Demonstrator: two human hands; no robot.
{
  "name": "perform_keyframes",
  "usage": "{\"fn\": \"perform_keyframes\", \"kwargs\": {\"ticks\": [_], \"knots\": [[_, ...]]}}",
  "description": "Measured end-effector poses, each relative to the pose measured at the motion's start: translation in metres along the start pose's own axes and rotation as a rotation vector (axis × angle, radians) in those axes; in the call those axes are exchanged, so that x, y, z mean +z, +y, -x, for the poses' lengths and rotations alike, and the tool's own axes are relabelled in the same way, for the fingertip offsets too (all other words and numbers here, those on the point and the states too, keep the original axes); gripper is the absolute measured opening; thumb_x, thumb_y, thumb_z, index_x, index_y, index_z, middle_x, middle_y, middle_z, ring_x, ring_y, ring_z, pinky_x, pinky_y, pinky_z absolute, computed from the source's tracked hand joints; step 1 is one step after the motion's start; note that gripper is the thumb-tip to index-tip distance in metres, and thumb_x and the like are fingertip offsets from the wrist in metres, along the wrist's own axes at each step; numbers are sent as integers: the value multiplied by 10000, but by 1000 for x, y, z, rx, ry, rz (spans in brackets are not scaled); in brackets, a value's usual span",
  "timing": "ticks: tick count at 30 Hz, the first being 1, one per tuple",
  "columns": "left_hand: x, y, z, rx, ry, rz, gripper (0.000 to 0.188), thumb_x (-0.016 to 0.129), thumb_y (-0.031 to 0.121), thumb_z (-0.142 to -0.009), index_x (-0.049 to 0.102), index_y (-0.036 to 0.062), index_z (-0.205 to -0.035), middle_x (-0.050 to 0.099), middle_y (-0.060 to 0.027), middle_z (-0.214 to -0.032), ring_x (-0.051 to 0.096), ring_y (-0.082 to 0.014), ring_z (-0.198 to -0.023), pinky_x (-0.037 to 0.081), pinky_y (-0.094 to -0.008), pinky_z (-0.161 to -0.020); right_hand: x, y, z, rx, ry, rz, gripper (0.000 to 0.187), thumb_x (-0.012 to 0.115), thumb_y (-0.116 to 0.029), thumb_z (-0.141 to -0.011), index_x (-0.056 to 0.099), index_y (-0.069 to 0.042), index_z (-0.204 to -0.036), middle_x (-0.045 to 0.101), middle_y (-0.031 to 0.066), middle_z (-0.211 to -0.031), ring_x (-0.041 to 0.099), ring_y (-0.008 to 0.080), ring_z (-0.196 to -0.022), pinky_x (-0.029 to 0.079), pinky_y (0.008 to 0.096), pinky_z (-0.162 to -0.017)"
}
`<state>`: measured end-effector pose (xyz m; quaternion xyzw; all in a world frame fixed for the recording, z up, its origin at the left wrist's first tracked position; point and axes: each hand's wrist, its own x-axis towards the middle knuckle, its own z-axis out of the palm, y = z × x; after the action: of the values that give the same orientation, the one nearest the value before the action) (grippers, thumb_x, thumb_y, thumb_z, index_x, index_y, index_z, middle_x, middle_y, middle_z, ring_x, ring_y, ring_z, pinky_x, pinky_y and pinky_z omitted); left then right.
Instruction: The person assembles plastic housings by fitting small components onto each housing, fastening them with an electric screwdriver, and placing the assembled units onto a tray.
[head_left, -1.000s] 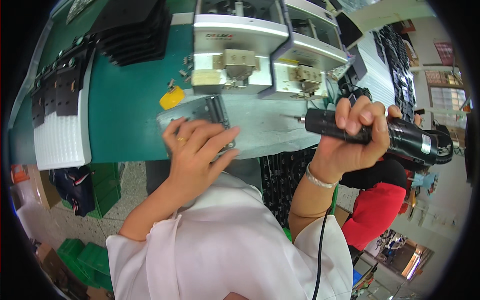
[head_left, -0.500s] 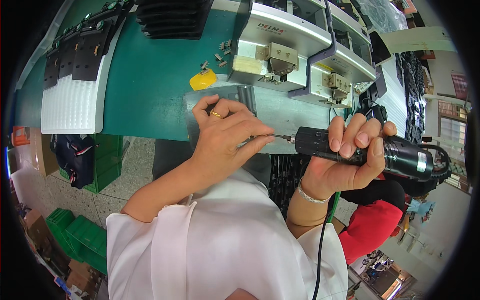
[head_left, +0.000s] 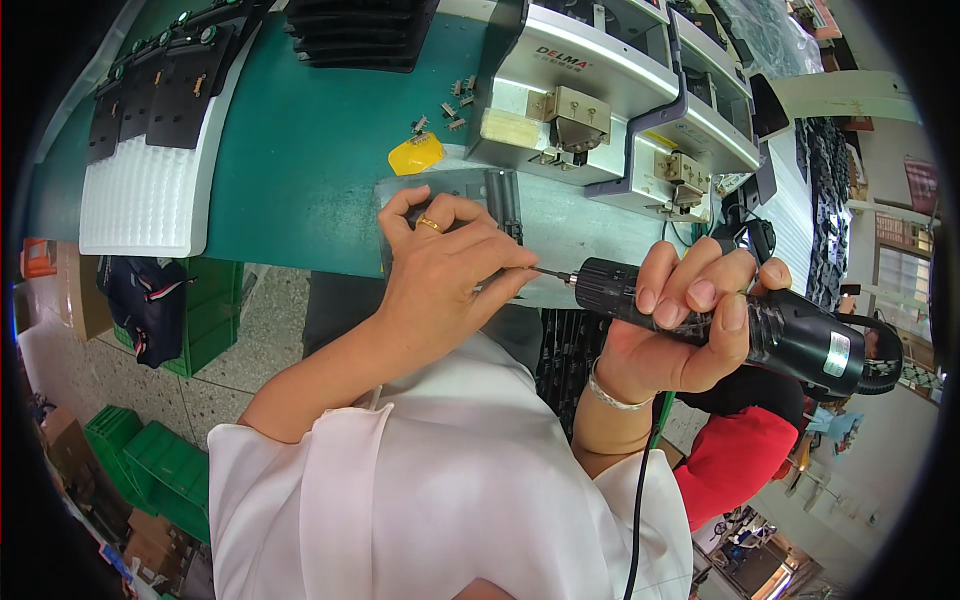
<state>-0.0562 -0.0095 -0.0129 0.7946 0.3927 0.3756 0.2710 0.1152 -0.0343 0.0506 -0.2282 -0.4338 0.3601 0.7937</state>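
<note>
My right hand [head_left: 690,310] wraps round a black electric screwdriver [head_left: 800,340], held nearly level above the bench's front edge with its bit to the left. The thin bit [head_left: 553,272] reaches the pinched thumb and forefinger of my left hand [head_left: 440,255]. Whatever sits between those fingertips at the bit's end is too small to make out. The other left fingers are curled, one wearing a gold ring. Behind the left hand, a dark flat plate or tray [head_left: 455,183] lies partly hidden on the bench.
Small metal parts [head_left: 455,112] lie beside a yellow piece [head_left: 415,154]. Silver machines [head_left: 575,120] stand at the back right. Dark panels [head_left: 180,105] rest on a white ribbed tray [head_left: 140,212] at left. A person's red sleeve [head_left: 740,450] shows at right; a cable [head_left: 640,510] hangs down.
The screwdriver and my right hand have shifted slightly left. My left hand keeps its pinch at the bit's end, and the whole view has moved a little.
</note>
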Motion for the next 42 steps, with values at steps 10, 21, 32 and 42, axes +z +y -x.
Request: {"fn": "perform_keyframes", "kwargs": {"ticks": [10,21,32,42], "knots": [[-2,2,3,11,-12,-32,116,789,202,-732,711,182,-816,652,69,-782,559,-151,-921,229,-465,-969,7,-3,4,59,-48,85,378,581,-73,-904,360,-127,-1206,571,70,-741,510,164,-552,477,340,-470],[-20,-5,24,-50,-42,-215,281,806,276,-694,710,201,-948,624,56,-934,545,-167,-962,208,-467,-1008,9,23,14,90,-164,187,375,581,-70,-884,382,-100,-1201,550,81,-719,496,153,-530,457,324,-441],[-22,-21,45,-38,-55,-308,172,763,256,-729,707,216,-887,566,54,-956,514,-176,-1014,221,-496,-985,18,42,27,243,-89,170,478,692,-56,-851,313,-126,-1133,568,66,-659,536,160,-513,508,335,-525],[-20,-24,48,-49,-37,-296,164,751,256,-743,711,212,-896,568,56,-952,513,-171,-1012,220,-495,-985,20,52,31,237,-138,200,484,678,-35,-852,294,-117,-1136,568,82,-660,556,165,-525,509,309,-527]]}}
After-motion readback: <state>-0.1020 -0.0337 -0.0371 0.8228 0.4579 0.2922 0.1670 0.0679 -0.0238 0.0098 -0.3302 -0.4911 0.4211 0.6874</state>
